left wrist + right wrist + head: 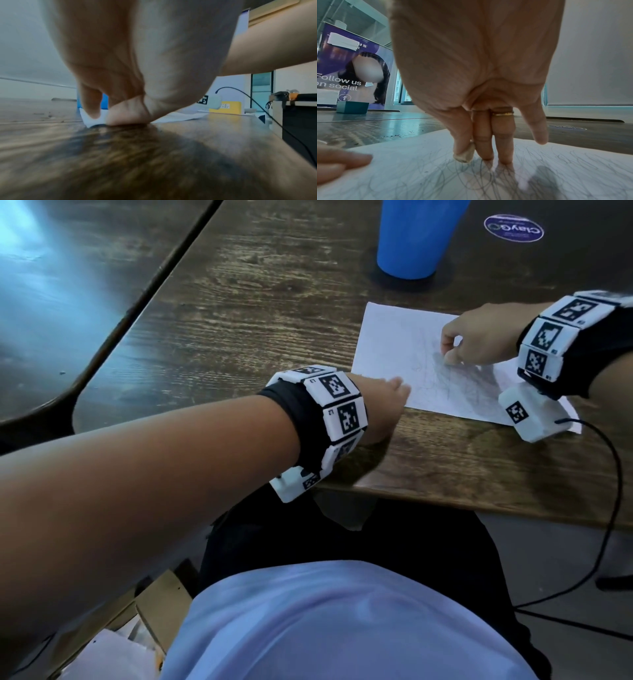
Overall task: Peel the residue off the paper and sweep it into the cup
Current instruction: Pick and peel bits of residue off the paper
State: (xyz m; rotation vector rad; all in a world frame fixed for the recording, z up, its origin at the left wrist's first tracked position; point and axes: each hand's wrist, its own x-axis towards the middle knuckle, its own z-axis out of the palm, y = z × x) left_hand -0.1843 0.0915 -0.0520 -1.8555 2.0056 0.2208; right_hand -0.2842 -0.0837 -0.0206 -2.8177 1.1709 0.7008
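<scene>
A white paper (404,350) covered in grey pencil scribbles lies on the wooden table (260,313). Behind it stands a blue cup (414,237). My left hand (394,392) presses straight fingers (342,161) on the paper's near left edge (91,120). My right hand (455,350) is over the scribbled middle, pinching a small whitish eraser (465,154) between thumb and forefinger, its dirty tip just above the sheet (419,162). Dark crumbs of residue (392,136) lie on the table beyond the paper's left edge.
A round purple sticker (513,229) is on the table right of the cup. The table's front edge (445,505) runs close under my left wrist. A black cable (613,474) hangs off the right wrist camera. A teal box (352,106) sits far across the table.
</scene>
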